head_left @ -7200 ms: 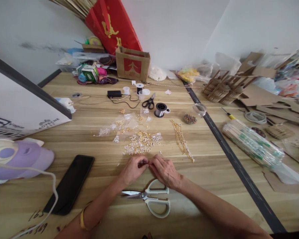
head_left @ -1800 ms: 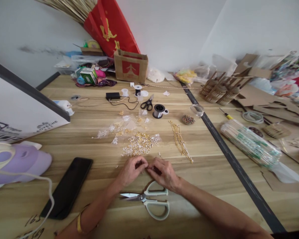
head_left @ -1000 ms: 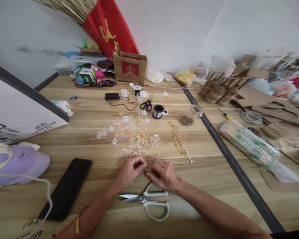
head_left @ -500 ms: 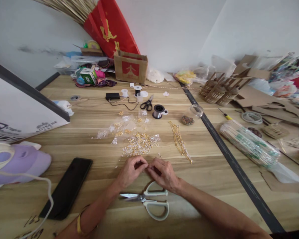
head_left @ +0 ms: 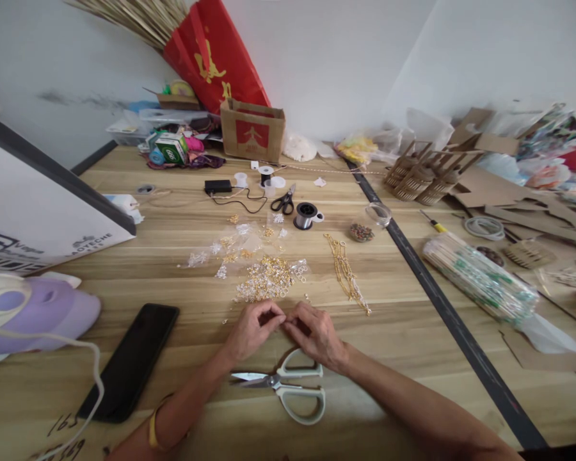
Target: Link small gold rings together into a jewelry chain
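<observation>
My left hand (head_left: 253, 330) and my right hand (head_left: 313, 333) meet fingertip to fingertip over the table, each closed in a pinch. Whatever sits between the fingertips is too small to make out. Just beyond them lies a pile of gold and clear beads (head_left: 265, 279). Scissors with pale handles (head_left: 301, 404) rest below my hands, blades slightly apart and pointing left. To the right of the pile are gold chains (head_left: 345, 272) laid side by side. Small plastic bags (head_left: 247, 242) of beads and findings spread out behind the pile.
A black phone (head_left: 129, 362) lies at the left, near a purple and white device (head_left: 43, 314) with a white cable. Farther back are a wire spool (head_left: 306, 216), black scissors (head_left: 283, 200) and a bowl of beads (head_left: 361, 232). Bundled sticks in plastic (head_left: 480, 275) lie at the right.
Hands and objects stay in place. The whole view has shifted very slightly.
</observation>
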`<state>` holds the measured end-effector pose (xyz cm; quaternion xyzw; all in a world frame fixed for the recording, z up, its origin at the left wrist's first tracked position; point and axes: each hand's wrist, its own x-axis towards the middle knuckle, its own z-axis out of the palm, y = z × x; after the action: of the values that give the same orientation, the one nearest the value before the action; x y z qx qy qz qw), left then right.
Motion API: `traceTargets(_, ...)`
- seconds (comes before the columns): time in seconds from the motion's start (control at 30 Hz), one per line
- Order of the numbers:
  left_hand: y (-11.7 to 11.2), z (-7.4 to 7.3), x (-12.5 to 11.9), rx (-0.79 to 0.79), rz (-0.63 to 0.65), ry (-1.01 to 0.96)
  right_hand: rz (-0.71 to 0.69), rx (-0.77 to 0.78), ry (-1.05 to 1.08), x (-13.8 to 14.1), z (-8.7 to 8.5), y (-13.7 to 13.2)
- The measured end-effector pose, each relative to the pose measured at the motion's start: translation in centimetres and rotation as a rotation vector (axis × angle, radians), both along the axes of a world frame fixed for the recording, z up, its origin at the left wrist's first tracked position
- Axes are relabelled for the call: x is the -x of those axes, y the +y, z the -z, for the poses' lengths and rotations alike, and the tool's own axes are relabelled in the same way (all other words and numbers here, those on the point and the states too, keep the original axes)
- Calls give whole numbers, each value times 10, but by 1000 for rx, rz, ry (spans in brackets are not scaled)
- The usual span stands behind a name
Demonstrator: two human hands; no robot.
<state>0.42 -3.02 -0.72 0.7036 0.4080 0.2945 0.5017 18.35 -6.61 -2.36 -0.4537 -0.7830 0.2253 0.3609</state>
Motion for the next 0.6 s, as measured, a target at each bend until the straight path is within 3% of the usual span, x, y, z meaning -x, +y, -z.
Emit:
traceTargets(0.17,1,-4,1,-4,-16,1,-17,40,43,0,-2,1)
traceTargets(0.4,5,-4,10,44,-130,-69,16,109,128,-5,-8,6)
traceTargets(0.6,12,-13,20,-21,-189,-13,48,166,172,-9,-12,9)
